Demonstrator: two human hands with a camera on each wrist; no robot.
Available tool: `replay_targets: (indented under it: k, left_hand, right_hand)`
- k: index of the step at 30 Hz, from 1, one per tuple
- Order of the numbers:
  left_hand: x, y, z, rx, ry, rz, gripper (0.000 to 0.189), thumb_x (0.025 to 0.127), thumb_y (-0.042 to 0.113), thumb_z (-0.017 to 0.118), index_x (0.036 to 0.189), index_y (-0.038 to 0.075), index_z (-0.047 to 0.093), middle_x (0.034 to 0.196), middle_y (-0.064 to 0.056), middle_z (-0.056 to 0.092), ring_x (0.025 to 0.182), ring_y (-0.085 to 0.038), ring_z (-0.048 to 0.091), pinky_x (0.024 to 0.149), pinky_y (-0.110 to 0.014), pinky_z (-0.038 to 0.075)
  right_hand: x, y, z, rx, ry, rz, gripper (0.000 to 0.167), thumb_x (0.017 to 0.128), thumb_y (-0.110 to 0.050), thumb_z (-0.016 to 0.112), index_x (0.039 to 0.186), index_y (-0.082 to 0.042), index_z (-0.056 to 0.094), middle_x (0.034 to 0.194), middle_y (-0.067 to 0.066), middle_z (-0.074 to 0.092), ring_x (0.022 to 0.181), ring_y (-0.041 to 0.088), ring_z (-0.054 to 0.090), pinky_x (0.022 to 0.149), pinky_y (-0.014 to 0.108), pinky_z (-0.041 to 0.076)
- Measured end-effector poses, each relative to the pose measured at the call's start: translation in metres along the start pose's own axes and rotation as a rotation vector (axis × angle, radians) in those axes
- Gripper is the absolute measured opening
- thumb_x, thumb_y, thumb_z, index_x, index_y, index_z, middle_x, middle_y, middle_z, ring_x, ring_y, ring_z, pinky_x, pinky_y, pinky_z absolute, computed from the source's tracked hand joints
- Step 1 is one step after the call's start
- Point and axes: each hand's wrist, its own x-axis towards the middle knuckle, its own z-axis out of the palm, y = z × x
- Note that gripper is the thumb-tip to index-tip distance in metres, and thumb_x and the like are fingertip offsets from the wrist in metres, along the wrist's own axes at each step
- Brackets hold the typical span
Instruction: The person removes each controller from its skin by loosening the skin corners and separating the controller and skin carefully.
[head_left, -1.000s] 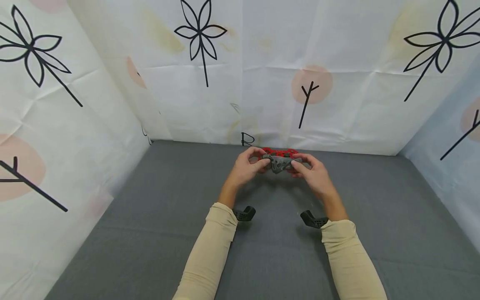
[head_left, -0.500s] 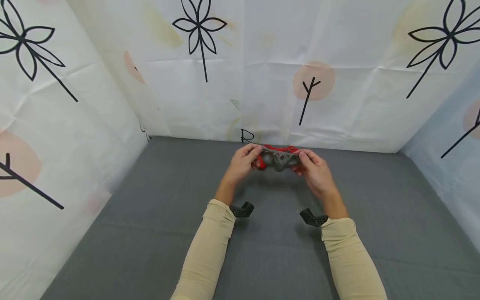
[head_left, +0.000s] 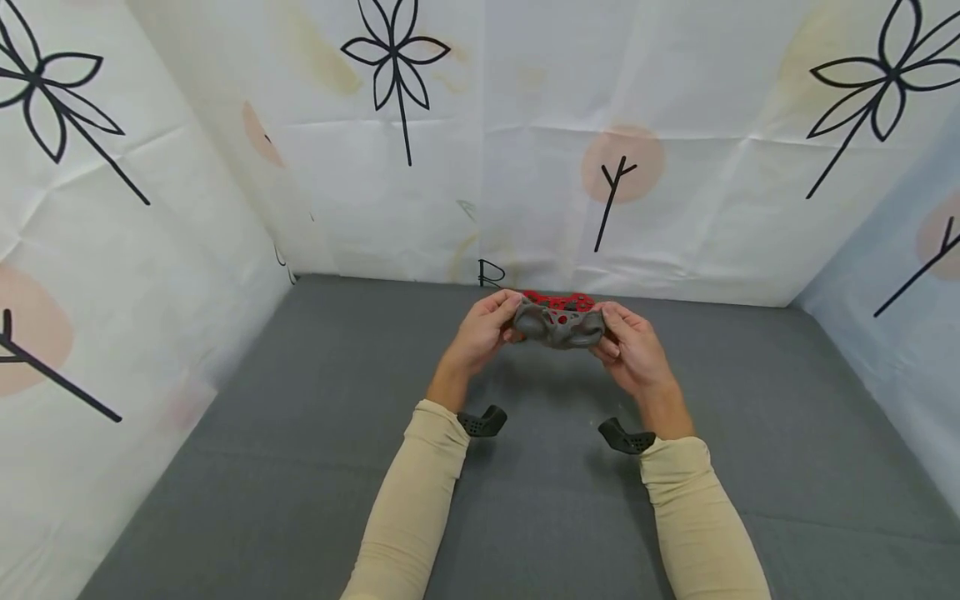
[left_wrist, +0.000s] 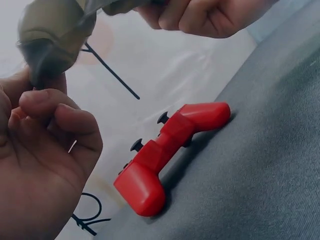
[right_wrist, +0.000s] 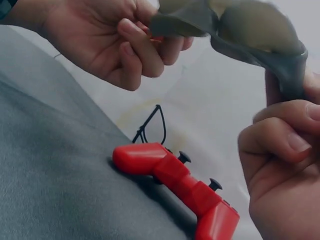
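A grey, soft-looking game controller cover [head_left: 558, 332] is held up between both hands, spread wide and apart from the table. My left hand [head_left: 480, 335] pinches its left end between thumb and fingers. At the other end my right hand [head_left: 636, 346] pinches it the same way. In the right wrist view the cover [right_wrist: 257, 30] shows rounded hollows at its grips. A red game controller [left_wrist: 155, 155] with black thumbsticks lies on the table just beyond and below the cover. From the head view, the cover hides the near part of that controller [head_left: 557, 302].
The table [head_left: 300, 467] is covered in grey cloth. White fabric walls [head_left: 525, 192] printed with plants stand behind it and at both sides. A black camera mount [head_left: 483, 422] sits on the left wrist, and a second black mount [head_left: 626, 437] on the right one.
The cover was bunched up with both thumbs on it a second ago; now it is stretched out wide. My hands have drawn slightly apart. The red controller appears to stay put.
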Motion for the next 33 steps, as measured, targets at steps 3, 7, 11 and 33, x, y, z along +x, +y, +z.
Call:
replay_targets:
  k: [3, 7, 11, 33]
  left_hand:
    - [0.000, -0.002, 0.001, 0.036, -0.055, -0.003, 0.023, 0.112, 0.023, 0.040, 0.100, 0.013, 0.058, 0.070, 0.006, 0.047, 0.055, -0.011, 0.033, 0.062, -0.027, 0.035]
    - [0.000, 0.004, 0.003, 0.072, -0.063, 0.003, 0.022, 0.112, 0.021, 0.040, 0.100, 0.016, 0.058, 0.075, 0.006, 0.052, 0.060, -0.010, 0.042, 0.064, -0.027, 0.040]
    - [-0.001, 0.002, 0.005, 0.115, -0.011, -0.013, 0.018, 0.111, 0.023, 0.043, 0.109, 0.012, 0.058, 0.091, 0.004, 0.058, 0.073, -0.010, 0.059, 0.071, -0.027, 0.053]
    - [-0.005, 0.001, 0.010, 0.270, 0.111, 0.073, 0.061, 0.090, 0.012, 0.078, 0.144, 0.020, 0.052, 0.154, -0.003, 0.047, 0.134, -0.034, 0.057, 0.098, -0.036, 0.055]
  right_hand:
    - [-0.003, -0.001, 0.000, -0.093, 0.017, 0.056, 0.028, 0.108, -0.034, 0.048, 0.098, -0.016, 0.066, 0.073, -0.009, 0.053, 0.050, 0.005, 0.033, 0.060, 0.031, 0.014]
    - [0.000, -0.004, 0.003, -0.196, 0.052, 0.092, 0.029, 0.108, -0.038, 0.046, 0.096, -0.018, 0.062, 0.071, -0.010, 0.049, 0.053, 0.005, 0.034, 0.059, 0.031, 0.020]
    - [0.000, -0.003, 0.004, -0.293, 0.093, 0.078, 0.030, 0.109, -0.042, 0.042, 0.098, -0.017, 0.056, 0.085, -0.007, 0.050, 0.069, 0.008, 0.042, 0.065, 0.028, 0.035]
    - [0.001, -0.006, 0.007, -0.276, 0.179, 0.026, 0.031, 0.105, -0.033, 0.055, 0.132, -0.017, 0.053, 0.113, -0.007, 0.059, 0.090, 0.005, 0.063, 0.079, 0.021, 0.054]
